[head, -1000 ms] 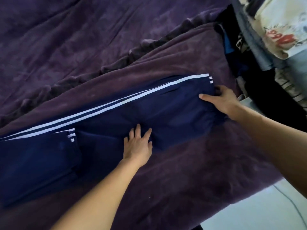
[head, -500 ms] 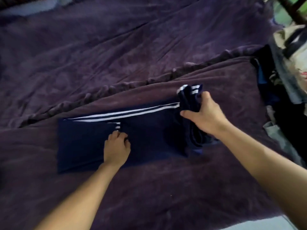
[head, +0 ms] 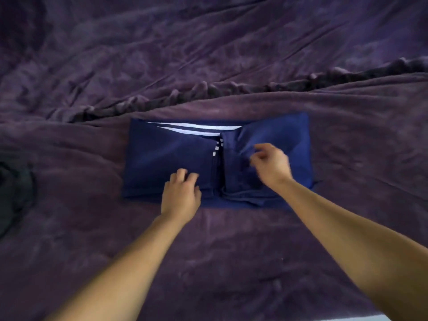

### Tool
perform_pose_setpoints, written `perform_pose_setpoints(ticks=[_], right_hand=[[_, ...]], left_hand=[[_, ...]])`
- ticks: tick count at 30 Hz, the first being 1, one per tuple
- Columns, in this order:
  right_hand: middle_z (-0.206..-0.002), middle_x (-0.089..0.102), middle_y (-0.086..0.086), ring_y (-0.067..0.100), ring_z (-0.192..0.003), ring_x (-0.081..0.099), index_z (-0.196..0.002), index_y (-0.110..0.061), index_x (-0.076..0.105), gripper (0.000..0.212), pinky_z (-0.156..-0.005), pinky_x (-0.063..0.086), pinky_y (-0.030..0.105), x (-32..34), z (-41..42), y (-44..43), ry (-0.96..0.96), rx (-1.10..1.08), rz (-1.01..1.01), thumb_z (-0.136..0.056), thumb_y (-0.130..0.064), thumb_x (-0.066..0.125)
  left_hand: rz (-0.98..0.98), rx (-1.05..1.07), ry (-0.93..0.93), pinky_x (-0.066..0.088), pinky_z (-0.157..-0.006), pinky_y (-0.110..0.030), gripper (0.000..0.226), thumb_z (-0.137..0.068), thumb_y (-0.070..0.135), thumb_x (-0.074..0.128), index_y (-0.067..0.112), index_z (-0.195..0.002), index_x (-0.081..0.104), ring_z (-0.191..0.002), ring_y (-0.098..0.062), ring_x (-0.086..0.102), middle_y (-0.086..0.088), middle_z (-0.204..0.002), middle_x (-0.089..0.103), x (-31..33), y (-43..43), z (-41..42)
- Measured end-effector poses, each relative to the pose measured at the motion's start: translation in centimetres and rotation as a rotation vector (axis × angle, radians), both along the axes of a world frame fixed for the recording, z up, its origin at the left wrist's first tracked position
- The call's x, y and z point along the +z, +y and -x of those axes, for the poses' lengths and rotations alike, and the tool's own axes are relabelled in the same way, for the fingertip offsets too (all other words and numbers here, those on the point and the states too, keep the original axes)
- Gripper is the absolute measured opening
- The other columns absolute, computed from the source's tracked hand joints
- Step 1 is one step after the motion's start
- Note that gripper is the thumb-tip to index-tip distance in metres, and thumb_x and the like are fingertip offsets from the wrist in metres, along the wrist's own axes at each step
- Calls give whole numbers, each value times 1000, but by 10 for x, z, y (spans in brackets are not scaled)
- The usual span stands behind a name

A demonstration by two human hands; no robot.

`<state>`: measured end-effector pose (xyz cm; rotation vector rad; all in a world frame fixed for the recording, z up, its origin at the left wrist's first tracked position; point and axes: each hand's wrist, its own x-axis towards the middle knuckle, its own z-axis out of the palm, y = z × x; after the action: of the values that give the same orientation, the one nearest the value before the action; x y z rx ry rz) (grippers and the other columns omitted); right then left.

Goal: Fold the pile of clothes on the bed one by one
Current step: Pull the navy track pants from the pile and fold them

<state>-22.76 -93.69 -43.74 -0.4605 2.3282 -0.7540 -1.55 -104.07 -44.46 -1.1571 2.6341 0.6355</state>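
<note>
Navy track pants (head: 169, 156) with white side stripes lie folded into a wide rectangle on the purple bed cover (head: 231, 251). Both ends are folded inward and meet near the middle. My left hand (head: 181, 195) rests on the front edge of the left flap, fingers curled on the cloth. My right hand (head: 271, 164) hovers over the right flap, blurred, with thumb and fingers loosely apart and nothing visibly gripped.
A dark garment (head: 14, 195) lies at the left edge of the bed. A ruffled seam (head: 208, 91) of the cover runs across behind the pants. A pale strip of floor (head: 370, 318) shows at the bottom right.
My right hand carried the waist end of the pants over to the left, laid it onto the middle and let go. The view shifted left, so the clothes pile is out of sight.
</note>
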Motion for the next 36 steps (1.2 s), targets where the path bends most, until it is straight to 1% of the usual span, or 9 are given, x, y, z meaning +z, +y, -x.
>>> perform_pose_setpoints(ticks=[4,7,10,14,20,24,29,34,36], right_hand=[[-117,65,12,32,-108,61,-121,-12,60,37,-92,46,38,3,59,56,297,-191,-128,-86,-22,64],[-128,58,6,28,-115,56,-131,-15,51,54,-94,46,37,-8,74,69,29,-303,-203,-85,-36,70],[-115,65,3,20,-98,61,-121,-12,58,45,-83,49,31,-20,72,74,-261,-342,-102,-84,-32,73],[-103,72,1,19,-92,68,-107,-16,65,29,-85,55,37,-4,70,80,-276,-378,6,-80,-20,76],[-98,70,7,19,-82,68,-105,-6,60,29,-68,58,35,91,29,25,-261,-233,192,-80,-9,74],[-97,67,11,34,-87,66,-96,-9,50,41,-72,56,52,113,-33,-49,-88,-17,183,-70,-22,79],[-111,64,17,39,-104,59,-115,-9,44,41,-80,43,37,84,-122,-141,67,321,33,-83,-22,66],[-118,64,12,32,-109,59,-131,-12,46,46,-91,48,40,26,-180,-177,-201,559,-10,-89,-19,62],[-119,64,9,29,-109,60,-125,-14,56,36,-93,47,40,11,-178,-161,-27,544,113,-89,-17,55]], left_hand=[[-113,-45,-27,40,-95,-49,51,-98,37,42,30,-147,28,-128,-34,35,-11,-149,27,-8,15,36],[-189,-166,-206,31,-102,-55,54,-100,48,28,43,-149,5,-134,-35,25,-6,-157,12,-27,25,52],[-135,-257,-320,29,-102,-54,53,-101,47,23,43,-149,1,-132,-35,24,-3,-156,15,-39,23,58],[-190,-258,-245,33,-100,-47,52,-100,44,31,40,-149,15,-126,-31,31,-2,-149,26,-32,12,59],[-206,154,294,50,-84,-41,28,-94,19,54,11,-118,63,-95,-28,61,-7,-116,56,-4,-39,15],[-109,356,262,50,-84,-40,22,-91,13,54,9,-109,67,-89,-31,63,-11,-110,59,8,-88,-48],[27,471,123,46,-78,-40,18,-87,7,55,6,-98,69,-90,-39,62,-20,-97,64,13,-132,-127],[41,554,152,49,-79,-40,20,-88,9,54,8,-104,67,-90,-39,62,-18,-100,65,1,-153,-160],[65,584,193,48,-78,-42,21,-90,12,54,8,-107,66,-89,-42,61,-21,-102,61,-2,-156,-153]])
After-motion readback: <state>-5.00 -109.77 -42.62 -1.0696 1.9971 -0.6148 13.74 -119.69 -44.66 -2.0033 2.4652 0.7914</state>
